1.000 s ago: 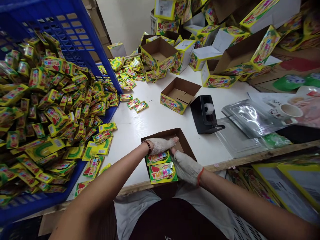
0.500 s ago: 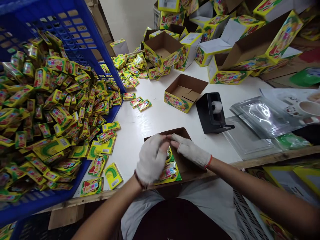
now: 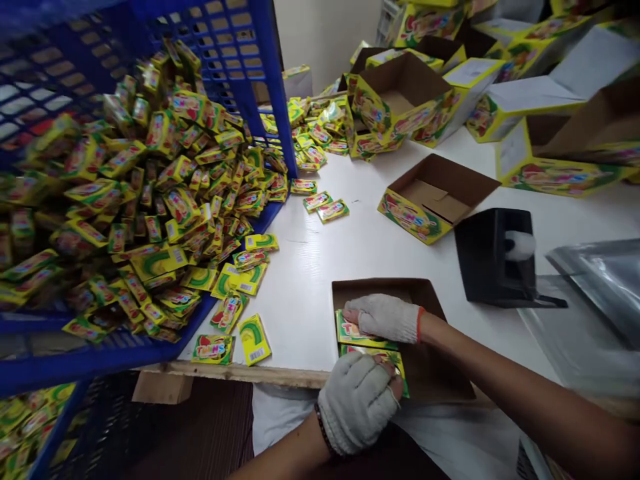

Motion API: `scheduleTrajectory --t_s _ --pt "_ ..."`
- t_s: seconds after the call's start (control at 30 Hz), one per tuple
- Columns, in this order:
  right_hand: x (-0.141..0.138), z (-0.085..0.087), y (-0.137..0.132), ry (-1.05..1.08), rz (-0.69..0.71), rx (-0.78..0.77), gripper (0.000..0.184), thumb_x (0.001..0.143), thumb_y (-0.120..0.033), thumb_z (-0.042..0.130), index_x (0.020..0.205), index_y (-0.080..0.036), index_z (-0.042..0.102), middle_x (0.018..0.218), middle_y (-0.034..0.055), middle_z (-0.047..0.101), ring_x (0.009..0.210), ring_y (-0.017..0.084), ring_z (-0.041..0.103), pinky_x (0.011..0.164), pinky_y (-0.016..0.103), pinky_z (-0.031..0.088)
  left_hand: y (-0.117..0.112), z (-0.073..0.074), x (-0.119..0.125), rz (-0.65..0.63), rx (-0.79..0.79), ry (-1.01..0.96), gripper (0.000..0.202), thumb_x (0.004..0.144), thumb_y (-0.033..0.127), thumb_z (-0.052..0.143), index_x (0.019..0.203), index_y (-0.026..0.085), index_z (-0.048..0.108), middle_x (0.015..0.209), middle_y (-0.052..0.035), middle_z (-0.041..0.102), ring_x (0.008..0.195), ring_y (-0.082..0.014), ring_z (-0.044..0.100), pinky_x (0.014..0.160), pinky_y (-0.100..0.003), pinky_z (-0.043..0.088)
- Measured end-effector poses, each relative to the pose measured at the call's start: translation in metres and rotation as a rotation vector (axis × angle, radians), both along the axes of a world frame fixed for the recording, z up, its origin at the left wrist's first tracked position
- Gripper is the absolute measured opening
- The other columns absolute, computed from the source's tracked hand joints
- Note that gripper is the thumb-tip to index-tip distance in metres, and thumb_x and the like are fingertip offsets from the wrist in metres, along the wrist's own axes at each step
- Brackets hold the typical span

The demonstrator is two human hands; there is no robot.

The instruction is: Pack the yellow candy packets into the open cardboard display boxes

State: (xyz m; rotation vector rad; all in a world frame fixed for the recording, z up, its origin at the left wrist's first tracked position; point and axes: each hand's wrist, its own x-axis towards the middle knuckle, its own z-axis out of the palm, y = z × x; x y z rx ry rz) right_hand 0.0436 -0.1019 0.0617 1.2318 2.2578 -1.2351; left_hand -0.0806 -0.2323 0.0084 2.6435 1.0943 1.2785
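Note:
An open brown box sits at the table's near edge with yellow-green candy packets lying inside it. My right hand, in a white knit glove, rests flat with fingers stretched out on the upper packet. My left hand, also gloved, is curled at the box's near left corner, fingers bent against the lower packet.
A tilted blue crate on the left spills a heap of packets onto the white table. A black tape dispenser stands right of the box. Open yellow cartons crowd the back; clear plastic bags lie right.
My left hand has pulled back from the middle of the box to its near edge. My right hand has slid left onto the upper packet. The view has swung left.

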Motion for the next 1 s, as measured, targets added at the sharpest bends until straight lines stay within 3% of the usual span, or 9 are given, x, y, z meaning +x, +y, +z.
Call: scheduleTrajectory --t_s 0.17,0.27,0.37,0.47,0.53,0.6,0.77,0.87,1.0 --pt "0.001 -0.007 -0.002 0.040 -0.030 0.038 0.036 0.095 -0.046 0.035 0.075 -0.020 0.051 0.078 0.0051 0.062 0.070 0.018 0.052 0.063 0.029 0.035 -0.006 -0.001 -0.006 -0.105 -0.093 -0.052 0.023 0.094 0.027 0.052 0.110 0.013 0.061 0.097 -0.0092 0.074 0.090 -0.0178 0.067 0.082 -0.033 0.057" --pt "0.002 -0.010 -0.002 0.099 -0.071 -0.045 0.038 0.093 -0.051 0.037 0.072 -0.021 0.047 0.076 0.0043 0.060 0.069 0.017 0.050 0.062 0.029 0.036 0.013 0.007 -0.036 -0.112 -0.162 -0.126 0.038 0.096 0.038 0.047 0.124 0.013 0.056 0.110 -0.0143 0.070 0.105 -0.0209 0.065 0.090 -0.034 0.055" --pt "0.003 -0.013 0.002 0.121 -0.088 -0.113 0.039 0.091 -0.053 0.040 0.069 -0.022 0.043 0.068 0.0022 0.055 0.063 0.016 0.046 0.058 0.028 0.034 0.072 0.018 -0.086 0.230 -0.231 0.015 0.034 0.094 0.025 0.047 0.125 0.018 0.057 0.126 -0.0161 0.063 0.122 -0.0246 0.058 0.101 -0.040 0.049" --pt "0.002 -0.016 0.006 0.151 -0.094 -0.151 0.041 0.088 -0.058 0.045 0.068 -0.022 0.043 0.064 0.0009 0.054 0.060 0.015 0.045 0.056 0.028 0.034 0.148 0.024 -0.135 0.667 -0.537 0.243 0.040 0.084 0.023 0.061 0.123 0.014 0.060 0.144 -0.0213 0.049 0.137 -0.0346 0.042 0.115 -0.050 0.033" --pt "0.002 -0.018 0.007 0.182 -0.108 -0.163 0.043 0.087 -0.061 0.048 0.069 -0.022 0.046 0.064 0.0009 0.055 0.060 0.015 0.046 0.055 0.027 0.035 0.187 0.025 -0.155 0.768 -0.688 0.291 0.060 0.073 0.021 0.073 0.130 0.014 0.056 0.148 -0.0212 0.045 0.143 -0.0395 0.031 0.120 -0.056 0.018" --pt "0.004 -0.017 0.006 0.199 -0.114 -0.172 0.042 0.086 -0.061 0.050 0.071 -0.021 0.051 0.065 0.0013 0.058 0.059 0.015 0.048 0.054 0.027 0.037 0.209 0.023 -0.164 0.756 -0.744 0.265 0.057 0.068 0.015 0.074 0.124 0.014 0.060 0.138 -0.0194 0.055 0.138 -0.0392 0.038 0.119 -0.057 0.014" --pt "0.020 0.000 0.004 0.179 -0.226 -0.035 0.040 0.074 -0.050 0.066 0.101 -0.021 0.071 0.099 0.0096 0.073 0.088 0.028 0.066 0.078 0.038 0.050 0.207 0.027 -0.151 0.677 -0.767 0.035 0.018 0.082 0.019 0.060 0.100 0.018 0.066 0.114 -0.0132 0.067 0.121 -0.0314 0.054 0.113 -0.050 0.030" --pt "0.023 0.017 0.008 0.322 -0.364 0.101 0.040 0.079 -0.048 0.061 0.107 -0.022 0.072 0.109 0.0099 0.073 0.101 0.030 0.066 0.090 0.041 0.051 0.190 0.036 -0.127 0.617 -0.787 -0.181 0.027 0.095 0.030 0.046 0.114 0.018 0.062 0.119 -0.0123 0.067 0.113 -0.0251 0.061 0.101 -0.041 0.045" --pt "-0.002 0.031 0.024 0.538 -0.556 0.220 0.044 0.083 -0.046 0.056 0.117 -0.020 0.065 0.114 0.0100 0.071 0.091 0.025 0.067 0.079 0.038 0.055 0.163 0.043 -0.080 0.390 -0.866 -0.528 0.046 0.098 0.051 0.040 0.121 0.015 0.058 0.111 -0.0113 0.071 0.091 -0.0187 0.069 0.082 -0.031 0.054"
